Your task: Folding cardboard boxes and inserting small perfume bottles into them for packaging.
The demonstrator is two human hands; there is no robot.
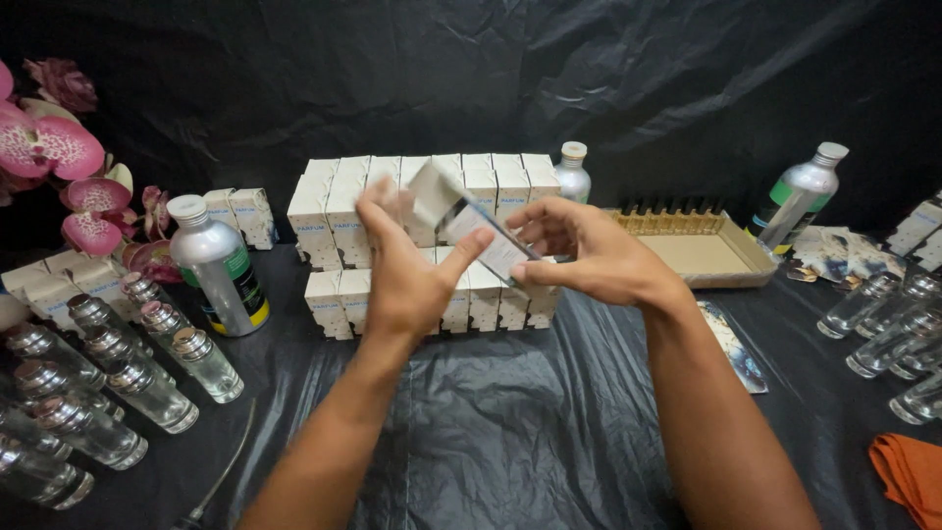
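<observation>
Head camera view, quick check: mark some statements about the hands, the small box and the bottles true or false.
1. Both hands hold one small white box above the black sheet. True: left hand and right hand both grip it.
2. The stacked white boxes lie in front of the hands, nearer the camera. False: they stand behind the hands.
3. Clear glass bottles with silver caps stand on the left. True.
4. The cardboard tray is on the left by the flowers. False: it is on the right; the pink flowers are on the left.
5. An orange cloth lies at the lower right. True.
</observation>
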